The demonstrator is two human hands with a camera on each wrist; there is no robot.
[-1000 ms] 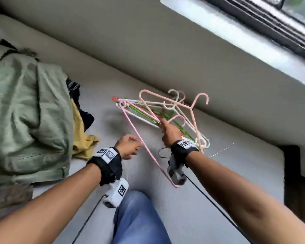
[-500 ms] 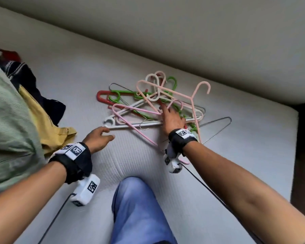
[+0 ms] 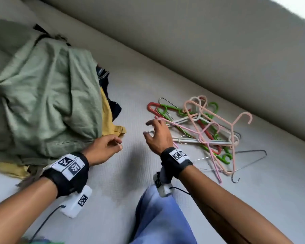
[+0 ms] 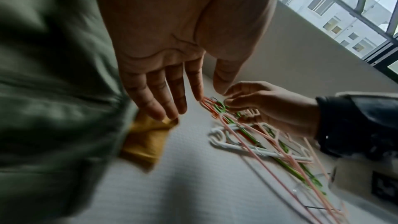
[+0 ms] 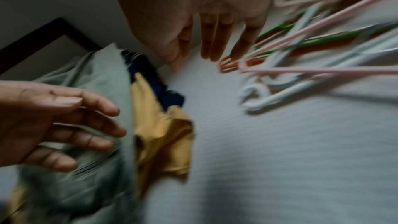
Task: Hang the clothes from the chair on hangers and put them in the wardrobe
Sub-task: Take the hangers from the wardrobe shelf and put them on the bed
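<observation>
White textured mattress (image 3: 127,182) is your whole workspace, with a padded beige wall (image 3: 218,50) along its far edge and a window above that in the left wrist view. So you've got nothing to push into on the far side, but lots of bare surface near your knee (image 3: 158,217).

Biggest thing is the clothes pile (image 3: 42,95) on the left: sage-green garment (image 3: 48,88) on top, a mustard one (image 3: 111,124) and something dark navy (image 3: 113,104) poking out underneath. No chair or wardrobe in view, so I can't say where those are.

To the right sits the hanger tangle (image 3: 206,131), well apart from the pile with a clear strip between. Pink, green, red, white and wire ones are all hooked through each other. That's your main risk, I'd say: yank one and you'll drag the lot, or a hook snags fabric if you work too near the pile.

Your left hand (image 3: 102,148) is loose and holding nothing, right at the green garment's edge. Your right hand (image 3: 157,134) hovers with fingers spread at the tangle's near corner, also holding nothing.
</observation>
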